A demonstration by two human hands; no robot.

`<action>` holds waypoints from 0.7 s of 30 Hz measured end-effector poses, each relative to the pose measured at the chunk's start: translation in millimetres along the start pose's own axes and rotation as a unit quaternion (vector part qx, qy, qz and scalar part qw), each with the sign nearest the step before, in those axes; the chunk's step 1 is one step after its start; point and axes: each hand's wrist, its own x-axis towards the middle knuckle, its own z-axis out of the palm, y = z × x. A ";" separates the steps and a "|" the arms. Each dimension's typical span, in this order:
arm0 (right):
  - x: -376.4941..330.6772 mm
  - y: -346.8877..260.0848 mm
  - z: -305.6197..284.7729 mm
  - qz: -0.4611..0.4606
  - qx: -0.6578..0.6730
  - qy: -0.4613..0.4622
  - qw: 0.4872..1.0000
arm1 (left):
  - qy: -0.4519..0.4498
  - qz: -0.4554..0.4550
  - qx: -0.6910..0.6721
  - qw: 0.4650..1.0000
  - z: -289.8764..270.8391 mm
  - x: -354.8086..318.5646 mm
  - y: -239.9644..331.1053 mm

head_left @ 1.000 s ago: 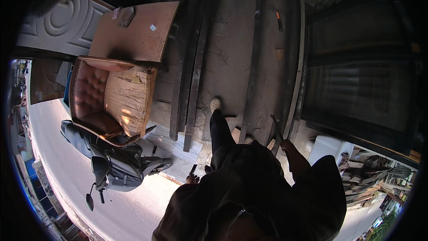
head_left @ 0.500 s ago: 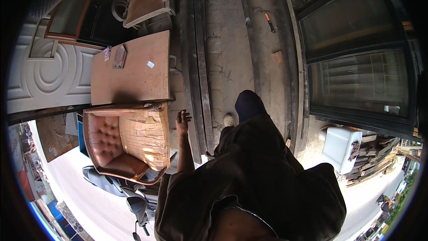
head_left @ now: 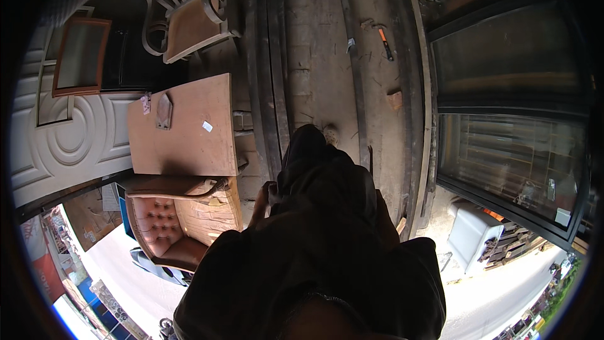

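My left hand (head_left: 267,196) hangs low beside my left thigh, next to the tufted armchair (head_left: 165,223). It is dark and partly covered by my clothing, so its fingers cannot be made out. On my right side only a stretch of forearm (head_left: 387,220) shows against the dark trousers; the hand itself is hidden by my leg. Ahead on the dusty floor (head_left: 318,50) lies a hammer (head_left: 385,45) with an orange and black handle, well away from both hands. A light-coloured shoe (head_left: 331,133) shows in front of my raised knee.
Long dark wooden beams (head_left: 267,69) run along the floor to the left. Beyond them are a plywood board (head_left: 189,132), a wooden chair (head_left: 192,25) and a carved white panel (head_left: 69,132). Dark-framed glass panels (head_left: 509,170) stand right, near a white basin-like object (head_left: 473,233) and stacked wood.
I have stepped forward; the hammer, chair and armchair sit lower in view. A different knee is raised. My left hand has swung from beside the armchair in against my thigh.
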 end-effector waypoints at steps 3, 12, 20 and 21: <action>19.1 -39.3 -15.1 0.004 0.032 0.009 0.999 | -0.064 -0.072 0.161 0.982 0.8 78.5 127.1; 12.0 -123.8 -11.2 0.027 0.080 0.018 0.996 | -0.005 -0.141 -0.030 0.990 -32.9 330.5 216.5; -2.7 -142.7 -2.8 0.084 0.109 0.035 0.990 | -0.062 -0.067 0.088 0.992 25.7 388.1 269.5; -3.4 -141.1 -5.0 0.091 0.112 0.039 0.989 | -0.078 -0.072 0.115 0.988 38.4 385.6 279.7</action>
